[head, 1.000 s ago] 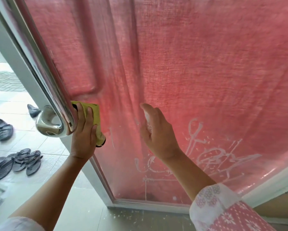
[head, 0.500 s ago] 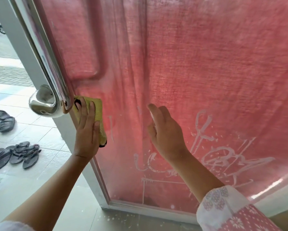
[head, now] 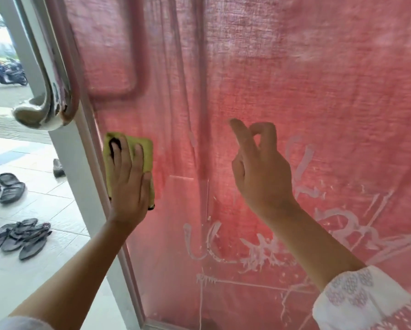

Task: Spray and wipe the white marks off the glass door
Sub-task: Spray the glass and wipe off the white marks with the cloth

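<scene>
Left hand (head: 128, 184) presses yellow cloth (head: 147, 151) flat against glass door (head: 307, 75)

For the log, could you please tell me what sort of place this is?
Probably a building entrance: a glass door with a steel handle, sandals left on tiles outside, scooters parked beyond.

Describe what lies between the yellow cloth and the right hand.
Head view: bare glass door, a dark fold of the red curtain behind it, and a faint thin white line.
</scene>
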Tool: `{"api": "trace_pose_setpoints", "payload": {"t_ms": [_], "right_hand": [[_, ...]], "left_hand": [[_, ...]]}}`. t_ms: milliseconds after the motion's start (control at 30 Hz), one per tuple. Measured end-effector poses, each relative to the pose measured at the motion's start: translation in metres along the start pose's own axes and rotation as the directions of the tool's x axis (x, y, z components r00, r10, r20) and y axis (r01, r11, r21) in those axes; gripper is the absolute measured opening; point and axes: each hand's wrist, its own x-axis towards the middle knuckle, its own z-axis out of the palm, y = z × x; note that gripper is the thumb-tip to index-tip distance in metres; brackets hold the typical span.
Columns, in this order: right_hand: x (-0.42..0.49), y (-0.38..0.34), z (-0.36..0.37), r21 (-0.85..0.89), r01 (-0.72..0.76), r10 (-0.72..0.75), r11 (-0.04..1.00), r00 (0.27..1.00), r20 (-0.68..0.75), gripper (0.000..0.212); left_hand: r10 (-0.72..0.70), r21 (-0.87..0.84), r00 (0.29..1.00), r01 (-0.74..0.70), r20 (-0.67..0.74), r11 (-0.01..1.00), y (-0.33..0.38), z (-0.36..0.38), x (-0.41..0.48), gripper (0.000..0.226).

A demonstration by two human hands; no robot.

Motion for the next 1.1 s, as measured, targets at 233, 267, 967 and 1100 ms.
{"api": "trace_pose_setpoints", "payload": {"t_ms": [233,267,967,1100], "right_hand": [[-0.014,0.007,0.006,-0.139,0.065,-0.07,0.988,0.997,-0.035,0.069],[-0.018,0.008,0.008,-0.154,0.072,-0.079,0.985,0.996,-0.04,0.07],[-0.111,0.026,0.031,-0.367,0.03,0.013,0.93,0.994,0.113,0.063],[-0.111,0.026,0.035,-0.371,0.011,0.034,0.929,0.993,0.115,0.063]], "left_hand": [[0.058,0.081,0.996,-0.052,-0.074,0.995,-0.017,-0.004,0.02,0.055],[0.021,0.072,0.991,-0.012,-0.134,0.997,-0.014,-0.005,0.034,0.055],[-0.016,0.155,0.971,0.054,-0.238,0.986,-0.03,0.015,-0.006,0.056],[-0.264,0.05,0.868,0.312,-0.42,0.949,0.003,0.032,0.012,0.053]]}}
